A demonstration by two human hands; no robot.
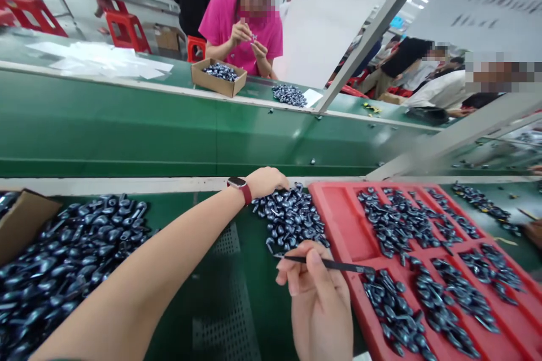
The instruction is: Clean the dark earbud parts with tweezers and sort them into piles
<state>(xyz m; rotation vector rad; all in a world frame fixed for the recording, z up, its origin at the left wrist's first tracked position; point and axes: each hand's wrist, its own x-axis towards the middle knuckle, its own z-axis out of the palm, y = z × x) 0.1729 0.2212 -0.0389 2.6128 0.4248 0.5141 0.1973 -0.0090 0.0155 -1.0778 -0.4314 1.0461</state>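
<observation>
The left hand (266,182) is resting against the top edge of a loose pile of small dark metal pieces (290,217), curled and relaxed, though its fingertips are out of view, so I cannot tell whether it is pinching anything. The right hand (317,304) is pinching a thin black tool (326,263) between thumb and fingers, and the tool's pointed tip is lying just beside the pile's lower edge.

The pile is sitting on a green surface (203,287), between a much larger heap (71,259) on the left and a red tray (334,225) on the right. The tray is divided into 6 compartments, and all of those in view are holding more of the same pieces. The pieces look hard, stiff and smooth, and they are probably fairly heavy for their size. Their glossy coating is likely to make them slippery, so the narrow end seems the best place to take hold, with the tool or fingertips.

A cardboard box (23,225) is tilting at the far left. A red-strapped watch (237,183) is sitting on the left wrist, but its face shows no readable brand. A hanging sign (478,5) is carrying dark writing, too blurred to read.
</observation>
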